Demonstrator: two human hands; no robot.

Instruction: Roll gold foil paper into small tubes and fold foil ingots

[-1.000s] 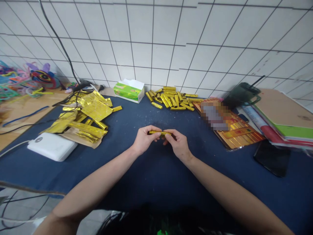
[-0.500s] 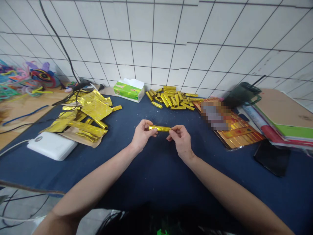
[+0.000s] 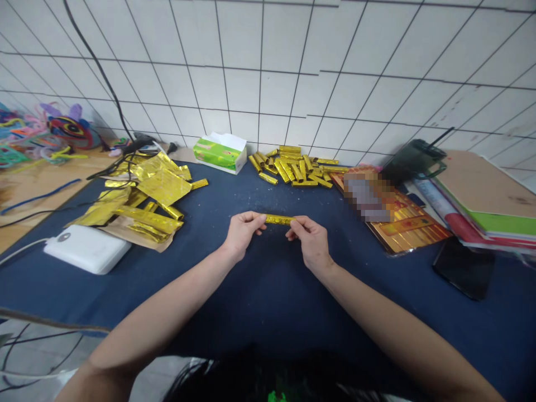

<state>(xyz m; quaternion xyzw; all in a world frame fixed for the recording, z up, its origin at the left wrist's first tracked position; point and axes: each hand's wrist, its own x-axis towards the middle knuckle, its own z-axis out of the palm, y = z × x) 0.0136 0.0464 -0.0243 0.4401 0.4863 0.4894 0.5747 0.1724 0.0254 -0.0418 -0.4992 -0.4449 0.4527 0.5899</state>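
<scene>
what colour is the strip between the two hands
The strip is shiny gold, seen in the head view.

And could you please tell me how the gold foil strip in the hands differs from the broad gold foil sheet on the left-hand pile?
The gold foil strip is narrow; the gold foil sheet is broad and roughly four-sided. The left hand and right hand grip the strip at its ends, while the sheet lies on the pile, untouched. Both look shiny and gold.
</scene>
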